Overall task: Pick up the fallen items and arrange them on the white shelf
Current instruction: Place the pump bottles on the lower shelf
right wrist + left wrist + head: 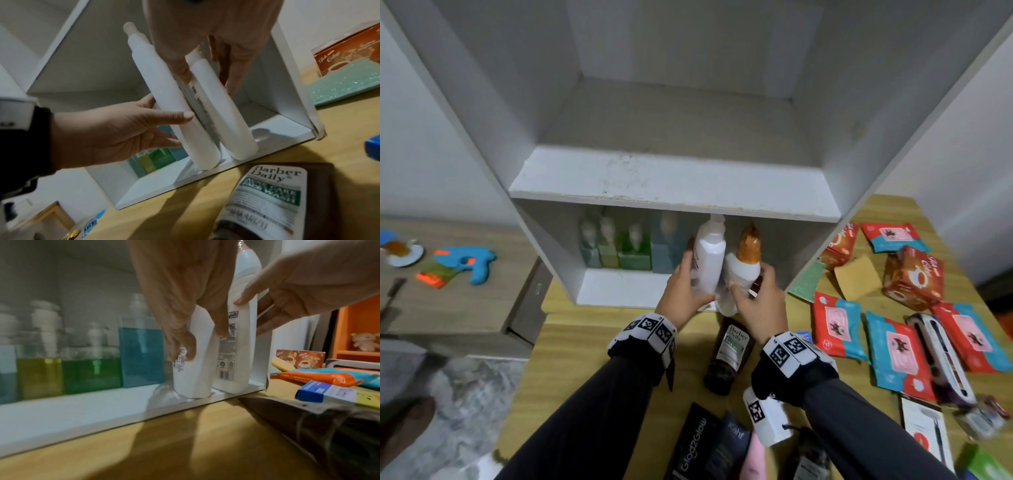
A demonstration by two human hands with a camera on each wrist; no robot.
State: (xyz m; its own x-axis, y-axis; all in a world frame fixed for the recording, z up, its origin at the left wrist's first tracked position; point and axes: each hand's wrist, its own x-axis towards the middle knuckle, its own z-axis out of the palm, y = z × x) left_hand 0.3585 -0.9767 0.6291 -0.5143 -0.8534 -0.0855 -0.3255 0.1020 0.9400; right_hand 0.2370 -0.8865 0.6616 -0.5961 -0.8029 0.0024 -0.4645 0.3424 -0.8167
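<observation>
The white shelf (671, 181) stands on a wooden table. Several clear soap bottles (626, 246) with blue, yellow and green liquid line the back of its lower compartment. At that compartment's front edge my left hand (688, 277) grips a plain white bottle (710, 260), which leans slightly. Beside it my right hand (753, 287) grips a white bottle with an orange cap (744, 267). The left wrist view shows both bottles, the plain one (193, 369) and the orange-capped one (236, 353), with their bases on the shelf floor. A dark Barber Daily face wash bottle (729, 353) lies on the table under my right wrist.
Right of the shelf lie red-and-teal wipe packs (839, 329), tea boxes (914, 277), a yellow sponge (856, 277) and a green one (806, 281). Dark tubes (695, 442) lie near the table's front edge. A low cabinet with a blue toy (465, 263) is on the left.
</observation>
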